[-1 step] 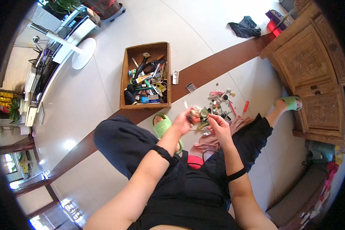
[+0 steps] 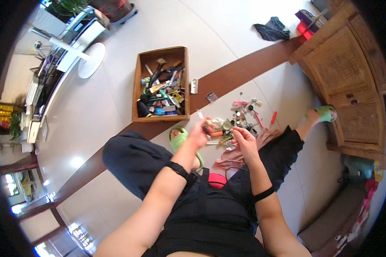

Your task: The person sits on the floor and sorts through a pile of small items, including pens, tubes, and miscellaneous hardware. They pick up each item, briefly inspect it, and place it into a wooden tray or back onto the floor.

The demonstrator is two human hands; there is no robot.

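My left hand (image 2: 198, 135) is closed around a small dark and pale item (image 2: 208, 125) too blurred to name. A narrow white strip (image 2: 199, 114) shows just past its fingers; I cannot tell whether it is held. Across from it, my right hand (image 2: 246, 144) has thumb and fingers pinched together; what they grip, if anything, is unclear. A round greenish-grey piece (image 2: 226, 126) lies at or just beyond those fingertips. Below and beyond both hands is a spread of small odds and ends (image 2: 240, 115) on the floor, with an orange stick-shaped piece (image 2: 217, 133) between the hands.
An open wooden drawer (image 2: 134, 100) full of tubes, tools and small boxes sits ahead to the left. By it are a white piece (image 2: 194, 85) and a clear packet (image 2: 211, 97). A pink cloth (image 2: 268, 136) and red stick (image 2: 274, 117) lie right, before a carved wooden cabinet (image 2: 339, 77).
My left hand has drawn a little to the left, away from the right hand, and the white strip has shifted with it. The right hand has barely moved.
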